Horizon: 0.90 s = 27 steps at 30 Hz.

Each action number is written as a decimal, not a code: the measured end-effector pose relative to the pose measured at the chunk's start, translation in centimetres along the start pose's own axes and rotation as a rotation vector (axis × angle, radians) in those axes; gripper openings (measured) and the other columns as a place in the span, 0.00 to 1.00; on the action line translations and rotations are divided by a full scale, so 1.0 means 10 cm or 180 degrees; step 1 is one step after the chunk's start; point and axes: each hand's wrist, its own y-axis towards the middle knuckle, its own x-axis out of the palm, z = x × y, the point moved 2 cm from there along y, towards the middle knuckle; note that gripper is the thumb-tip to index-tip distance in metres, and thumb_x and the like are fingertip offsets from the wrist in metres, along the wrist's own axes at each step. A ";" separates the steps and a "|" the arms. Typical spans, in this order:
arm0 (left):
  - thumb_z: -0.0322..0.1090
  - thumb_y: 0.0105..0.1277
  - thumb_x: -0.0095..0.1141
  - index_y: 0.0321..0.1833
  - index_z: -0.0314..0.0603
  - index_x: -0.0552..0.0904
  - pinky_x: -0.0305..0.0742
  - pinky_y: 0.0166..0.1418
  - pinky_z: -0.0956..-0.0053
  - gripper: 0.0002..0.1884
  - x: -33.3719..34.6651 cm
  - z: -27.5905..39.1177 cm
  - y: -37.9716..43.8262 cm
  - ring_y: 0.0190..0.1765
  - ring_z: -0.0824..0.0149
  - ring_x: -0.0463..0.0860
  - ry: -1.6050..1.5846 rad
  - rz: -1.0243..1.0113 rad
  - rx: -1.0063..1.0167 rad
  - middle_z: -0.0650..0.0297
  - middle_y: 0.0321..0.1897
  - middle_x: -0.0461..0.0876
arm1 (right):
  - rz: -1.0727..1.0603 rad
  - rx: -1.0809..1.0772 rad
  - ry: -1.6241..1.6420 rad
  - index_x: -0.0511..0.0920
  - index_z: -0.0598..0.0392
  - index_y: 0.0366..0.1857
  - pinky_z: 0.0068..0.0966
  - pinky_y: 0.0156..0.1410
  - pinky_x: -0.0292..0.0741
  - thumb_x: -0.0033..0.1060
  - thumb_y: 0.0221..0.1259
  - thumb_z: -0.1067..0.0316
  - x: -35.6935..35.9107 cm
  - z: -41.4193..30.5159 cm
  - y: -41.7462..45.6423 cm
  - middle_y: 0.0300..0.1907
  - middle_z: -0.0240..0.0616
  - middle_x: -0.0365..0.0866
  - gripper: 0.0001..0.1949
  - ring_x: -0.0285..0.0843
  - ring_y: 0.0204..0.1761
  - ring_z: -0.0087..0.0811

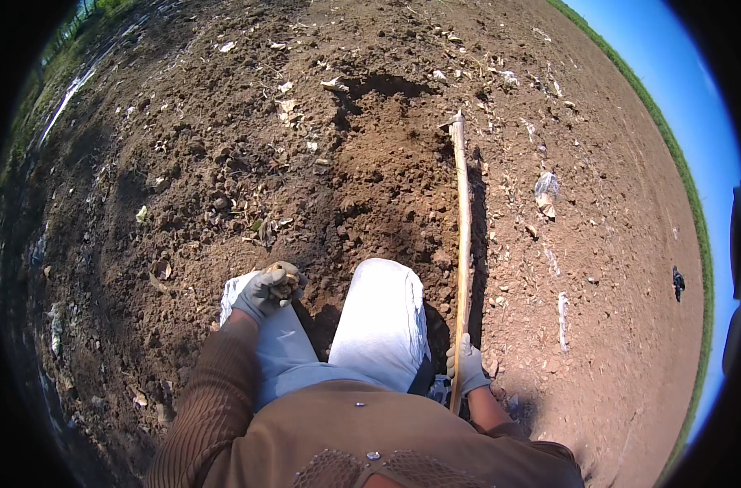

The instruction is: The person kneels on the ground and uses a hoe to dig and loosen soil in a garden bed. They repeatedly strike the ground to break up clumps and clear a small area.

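Observation:
In a light work glove, my left hand (pixel 264 294) is curled above my left knee. Its fingers close around a small brownish lump (pixel 290 282), mostly hidden, whose kind I cannot make out. My right hand (pixel 469 367), also gloved, grips the lower end of a long pale wooden handle (pixel 463 232) beside my right thigh. At the far end of that handle is a small metal head (pixel 452 123), like that of a hoe, by the dug earth. Loose reddish-brown soil (pixel 389 183) lies dug up in front of my knees, with a dark hollow (pixel 389 85) at its far side.
Dry leaves and pale scraps are scattered over the cloddy ground (pixel 212 146). A clear plastic piece (pixel 547 186) and a white strip (pixel 562 320) lie to the right. Farther right is a small dark object (pixel 678 283), near the field's green edge (pixel 681 146).

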 end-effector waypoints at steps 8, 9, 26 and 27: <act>0.45 0.68 0.65 0.53 0.44 0.83 0.81 0.28 0.73 0.17 0.14 0.05 -0.02 0.41 0.53 0.88 0.0195 0.0185 0.0044 0.47 0.49 0.87 | 0.0306 -0.0169 0.0210 0.76 0.52 0.30 0.23 0.19 0.68 0.39 0.69 0.23 0.14 0.06 -0.40 0.18 0.30 0.71 0.36 0.68 0.16 0.25; 0.44 0.68 0.65 0.53 0.43 0.84 0.81 0.29 0.73 0.16 0.16 0.06 -0.05 0.41 0.52 0.89 0.0131 0.0198 0.0066 0.46 0.48 0.87 | 0.0243 -0.0109 0.0281 0.76 0.53 0.29 0.24 0.18 0.67 0.39 0.71 0.25 0.17 -0.03 -0.38 0.17 0.31 0.71 0.36 0.67 0.14 0.25; 0.48 0.64 0.69 0.53 0.46 0.85 0.78 0.29 0.73 0.20 0.02 -0.01 0.07 0.43 0.52 0.88 0.0080 0.0269 -0.0044 0.49 0.50 0.86 | 0.0372 -0.0486 -0.0981 0.76 0.52 0.27 0.38 0.22 0.73 0.49 0.72 0.34 0.82 -2.78 2.23 0.20 0.34 0.77 0.28 0.74 0.16 0.34; 0.48 0.64 0.69 0.53 0.46 0.85 0.78 0.29 0.73 0.20 -0.04 0.01 -0.04 0.43 0.52 0.88 0.0063 0.0363 -0.0009 0.49 0.50 0.86 | 0.0509 -0.0143 -0.1303 0.77 0.52 0.27 0.36 0.21 0.71 0.52 0.74 0.40 1.07 -2.62 2.12 0.18 0.33 0.75 0.25 0.72 0.14 0.34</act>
